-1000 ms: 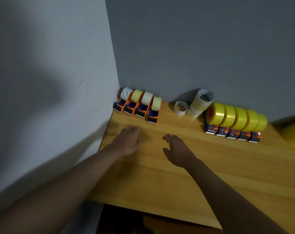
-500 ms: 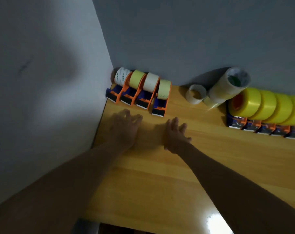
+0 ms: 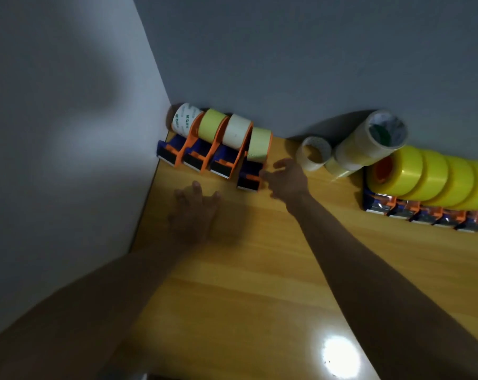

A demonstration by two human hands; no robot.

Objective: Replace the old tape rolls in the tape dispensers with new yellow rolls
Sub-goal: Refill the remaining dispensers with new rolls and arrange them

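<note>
R hand [image 3: 287, 182] is reaching w/ fingers spread, tips touching the nearest dispenser [image 3: 250, 178], not gripping yet. L hand [image 3: 195, 208] is lying flat, holding nothing. Risk: knocking the neighbouring dispensers [image 3: 202, 157], packed side by side. Each is carrying an old roll [image 3: 258, 145]; yellow rolls [image 3: 407, 171] are sitting far right.

i'm working in dim light; glare [image 3: 340, 357] is shining off the table [image 3: 259, 270], shadows are darkening the walls [image 3: 54, 133], my left hand [image 3: 194, 209] is blurring.
</note>
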